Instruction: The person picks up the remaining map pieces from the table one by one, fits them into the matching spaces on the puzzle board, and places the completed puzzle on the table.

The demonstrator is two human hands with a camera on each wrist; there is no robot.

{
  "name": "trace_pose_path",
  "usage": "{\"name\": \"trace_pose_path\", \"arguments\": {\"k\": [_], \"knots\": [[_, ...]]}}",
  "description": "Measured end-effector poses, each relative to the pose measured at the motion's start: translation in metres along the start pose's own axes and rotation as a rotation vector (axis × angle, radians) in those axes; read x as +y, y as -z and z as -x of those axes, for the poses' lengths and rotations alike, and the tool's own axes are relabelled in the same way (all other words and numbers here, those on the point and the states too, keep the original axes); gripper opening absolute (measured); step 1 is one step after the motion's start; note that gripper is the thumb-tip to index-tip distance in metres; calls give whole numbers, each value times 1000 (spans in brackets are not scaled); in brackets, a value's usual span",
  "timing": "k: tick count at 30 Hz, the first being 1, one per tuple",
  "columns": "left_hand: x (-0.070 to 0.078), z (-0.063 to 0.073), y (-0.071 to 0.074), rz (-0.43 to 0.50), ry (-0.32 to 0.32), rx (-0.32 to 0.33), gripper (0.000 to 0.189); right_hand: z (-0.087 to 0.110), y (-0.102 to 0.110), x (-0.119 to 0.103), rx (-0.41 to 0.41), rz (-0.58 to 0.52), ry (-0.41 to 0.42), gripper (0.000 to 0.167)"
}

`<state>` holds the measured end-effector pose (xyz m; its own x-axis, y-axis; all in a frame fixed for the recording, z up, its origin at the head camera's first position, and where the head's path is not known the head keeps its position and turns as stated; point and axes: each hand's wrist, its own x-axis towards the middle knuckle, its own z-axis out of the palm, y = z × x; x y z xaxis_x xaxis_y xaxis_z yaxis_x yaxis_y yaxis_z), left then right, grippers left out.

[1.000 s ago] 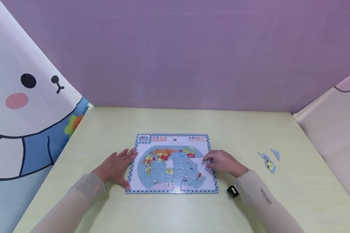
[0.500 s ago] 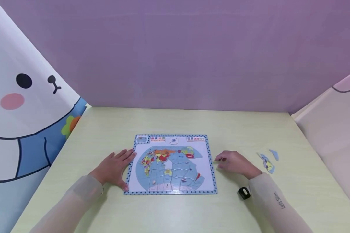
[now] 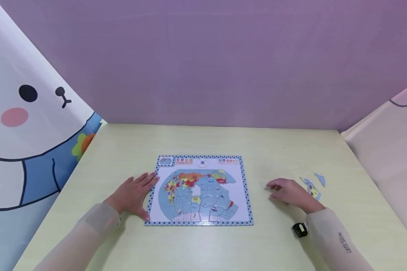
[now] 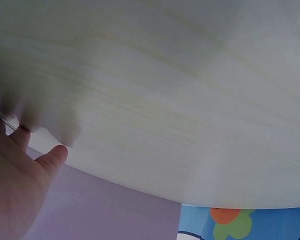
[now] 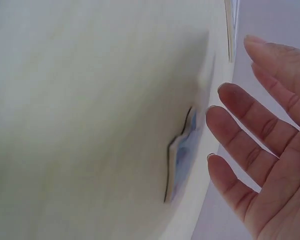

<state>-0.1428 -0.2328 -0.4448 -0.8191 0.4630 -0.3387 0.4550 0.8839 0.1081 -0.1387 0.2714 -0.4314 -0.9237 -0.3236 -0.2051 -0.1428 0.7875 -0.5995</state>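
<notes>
A world-map puzzle board (image 3: 238,195) with a dotted blue border lies flat on the table. Puzzle pieces (image 3: 208,201) fill much of its map, while white backing shows at the map's right side and in a small gap near its middle. My left hand (image 3: 132,194) rests with fingers spread along the board's left edge. To the right of the board, my right hand (image 3: 291,194) hovers over the table, fingers loosely bent and holding nothing. Just beyond it lie a multicoloured puzzle piece (image 3: 312,189), partly overlapped by the hand, and a small blue puzzle piece (image 3: 320,179).
The pale wood-grain table (image 3: 203,248) runs back to a purple curtain (image 3: 203,67). At the left hangs a cloth (image 3: 51,124) with a cartoon animal, and a light cloth (image 3: 390,162) hangs at the right. A black band (image 3: 300,230) sits at my right wrist.
My right hand has moved right, from over the board's right side to the table near the loose pieces. My left hand stays at the board's left edge.
</notes>
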Motion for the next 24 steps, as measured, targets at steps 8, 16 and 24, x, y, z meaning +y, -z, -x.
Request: {"name": "trace_pose_path", "arguments": {"k": [8,16,24], "knots": [[3,0,4,-7,-1,5,127,7,4,8,17,45,20,27],[4,-1,6,-11,11,-14,127,18,6,20,66,107,96,23],[4,0,4,-8,5,-14,126,28,14,26,31,121,-13,28]]}}
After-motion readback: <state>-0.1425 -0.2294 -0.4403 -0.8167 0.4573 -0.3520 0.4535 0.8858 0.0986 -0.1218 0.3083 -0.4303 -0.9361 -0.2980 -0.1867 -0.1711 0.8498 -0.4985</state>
